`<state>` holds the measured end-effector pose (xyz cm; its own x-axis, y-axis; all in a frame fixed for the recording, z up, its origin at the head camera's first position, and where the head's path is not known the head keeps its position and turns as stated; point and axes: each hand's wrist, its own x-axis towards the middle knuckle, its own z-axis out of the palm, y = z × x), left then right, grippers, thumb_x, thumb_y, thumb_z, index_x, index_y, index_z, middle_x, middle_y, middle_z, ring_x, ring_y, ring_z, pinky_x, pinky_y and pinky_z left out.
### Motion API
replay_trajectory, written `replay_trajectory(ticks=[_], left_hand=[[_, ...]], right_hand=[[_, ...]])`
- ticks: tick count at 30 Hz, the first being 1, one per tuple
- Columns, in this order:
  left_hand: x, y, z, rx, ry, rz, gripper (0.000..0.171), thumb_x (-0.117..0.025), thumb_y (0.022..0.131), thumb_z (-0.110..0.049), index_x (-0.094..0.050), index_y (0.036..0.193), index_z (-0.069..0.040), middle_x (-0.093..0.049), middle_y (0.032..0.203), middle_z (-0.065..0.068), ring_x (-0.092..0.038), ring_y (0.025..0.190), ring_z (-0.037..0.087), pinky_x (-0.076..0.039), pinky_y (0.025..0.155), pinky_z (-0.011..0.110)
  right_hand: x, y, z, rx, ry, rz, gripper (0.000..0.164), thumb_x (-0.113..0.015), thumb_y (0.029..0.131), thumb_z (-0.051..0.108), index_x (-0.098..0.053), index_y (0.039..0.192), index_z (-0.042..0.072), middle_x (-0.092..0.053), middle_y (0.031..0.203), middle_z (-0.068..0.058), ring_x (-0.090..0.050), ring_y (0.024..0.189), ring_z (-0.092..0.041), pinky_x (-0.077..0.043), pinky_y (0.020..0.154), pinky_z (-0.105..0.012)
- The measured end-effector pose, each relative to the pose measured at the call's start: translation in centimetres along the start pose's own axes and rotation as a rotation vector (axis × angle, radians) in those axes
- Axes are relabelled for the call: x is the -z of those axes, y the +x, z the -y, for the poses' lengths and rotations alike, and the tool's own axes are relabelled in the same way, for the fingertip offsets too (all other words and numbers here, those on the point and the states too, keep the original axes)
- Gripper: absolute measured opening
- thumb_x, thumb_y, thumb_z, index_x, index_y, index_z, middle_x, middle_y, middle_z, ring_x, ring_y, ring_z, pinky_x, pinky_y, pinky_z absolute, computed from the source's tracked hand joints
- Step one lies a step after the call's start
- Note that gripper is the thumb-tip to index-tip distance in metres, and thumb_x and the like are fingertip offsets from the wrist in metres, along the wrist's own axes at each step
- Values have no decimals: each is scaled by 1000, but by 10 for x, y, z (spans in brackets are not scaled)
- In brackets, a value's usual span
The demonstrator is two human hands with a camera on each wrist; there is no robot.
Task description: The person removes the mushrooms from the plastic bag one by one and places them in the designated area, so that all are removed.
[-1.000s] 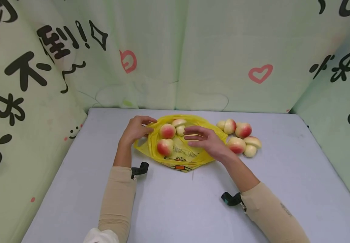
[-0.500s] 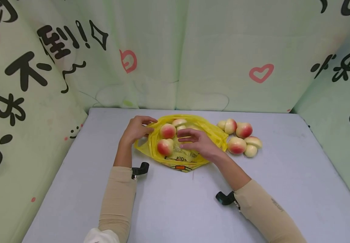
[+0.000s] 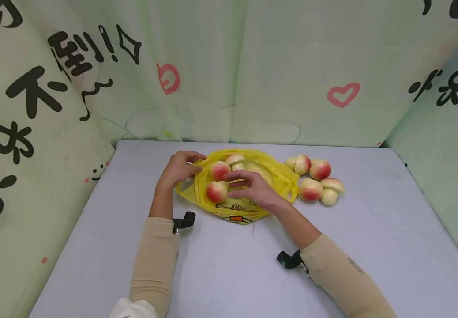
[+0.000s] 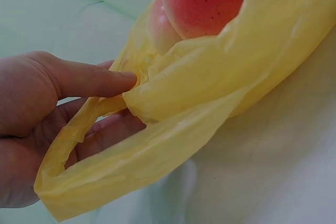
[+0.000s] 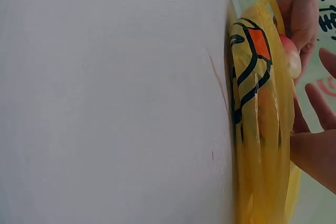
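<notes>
Yellow plastic bag [image 3: 245, 201] lies flat at table [image 3: 221, 274] centre w/ three peaches on it. Left hand [image 3: 178, 170] pinches bag's handle [image 4: 94, 145] btwn thumb and fingers. Right hand [image 3: 253, 187], fingers spread, reaches over bag, fingertips at nearest peach [image 3: 216, 191]. More peaches [image 3: 316, 179] sit just right of bag.

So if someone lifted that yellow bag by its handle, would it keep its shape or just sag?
Probably sag. The yellow bag looks like thin film: in the left wrist view it creases and folds where the left hand pinches its handle. The peaches lying on it would likely roll together into the lowest spot, since they are round. The glossy plastic may also be slippery.
</notes>
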<state>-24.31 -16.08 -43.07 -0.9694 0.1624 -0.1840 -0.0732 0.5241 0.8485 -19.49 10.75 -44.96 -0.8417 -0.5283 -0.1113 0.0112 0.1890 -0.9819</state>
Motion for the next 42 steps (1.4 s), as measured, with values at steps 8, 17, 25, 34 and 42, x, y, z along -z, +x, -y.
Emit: replay_trajectory(ticks=[8,17,25,34,42], left_hand=[[1,-1,-1,-4,1,-1,34,-68,97,-4,-72,130,-12,-67,128,14,-69,109,31,-65,88,38],[0,1,2,-27,0,-1,33,-68,97,-4,-73,129,-11,-69,128,14,-71,107,31,-65,86,38],[1,2,2,-22,-5,-2,33,-69,97,-4,-73,128,-12,-68,127,13,-70,107,31,-65,86,37],[2,2,3,-30,0,-1,32,-69,97,-4,-73,128,-12,-69,127,14,-71,108,31,-65,86,38],[2,1,1,-24,6,4,33,-68,98,-5,-72,130,-12,-69,129,14,-71,107,31,-65,86,38]], right_hand=[[-7,3,2,-26,-83,-29,48,-79,92,12,-65,138,11,-63,140,-5,-60,130,-31,-56,108,-40],[-15,6,-1,-42,-197,-64,48,-83,89,19,-67,134,18,-64,137,-3,-62,125,-28,-56,107,-41],[-22,9,0,-28,-256,-89,48,-84,88,19,-67,133,16,-64,137,-5,-64,121,-30,-57,105,-44],[-28,10,2,-37,-285,-115,48,-85,87,20,-68,132,16,-59,138,-6,-64,120,-31,-59,103,-43],[-28,10,2,-49,-282,-110,50,-86,87,22,-67,133,15,-59,138,-7,-65,120,-30,-59,103,-43]])
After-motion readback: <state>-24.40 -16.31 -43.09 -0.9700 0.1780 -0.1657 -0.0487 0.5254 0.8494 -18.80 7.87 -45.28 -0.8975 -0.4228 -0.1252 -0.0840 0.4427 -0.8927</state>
